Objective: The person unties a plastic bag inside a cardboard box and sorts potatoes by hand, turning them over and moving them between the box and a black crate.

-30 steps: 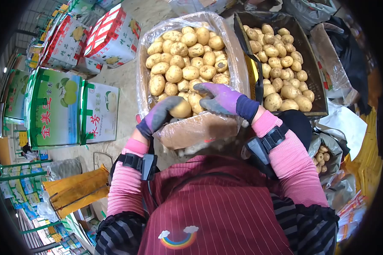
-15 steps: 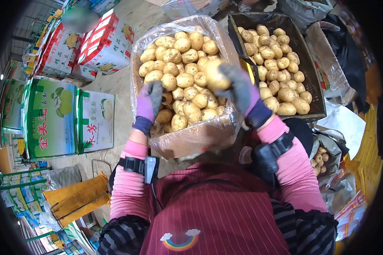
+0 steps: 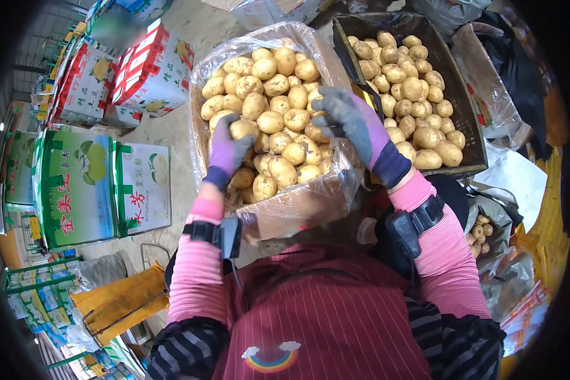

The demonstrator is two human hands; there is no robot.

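A cardboard box lined with clear plastic (image 3: pixel 297 206) stands right in front of me, heaped with yellow potatoes (image 3: pixel 278 82). My left hand (image 3: pixel 225 155), in a purple and grey glove, grips one potato (image 3: pixel 242 128) at the near left of the heap. Over the right side of the pile is my right hand (image 3: pixel 354 123), also gloved, its fingers curled around another potato (image 3: pixel 314 100) by the box's right wall. Both forearms wear pink striped sleeves with black wrist straps.
To the right of the box a black crate (image 3: pixel 470 136) holds more potatoes. Green (image 3: pixel 76 183) and red-and-white (image 3: pixel 152 69) fruit cartons stand on the concrete floor at left. A yellow bag (image 3: pixel 114 297) lies at lower left, and a plastic bag with small potatoes (image 3: pixel 481 229) at right.
My left hand, first holding a potato at the near rim, reached into the heap and now grips one. My right hand lifted a potato and has lowered it to the pile's right side.
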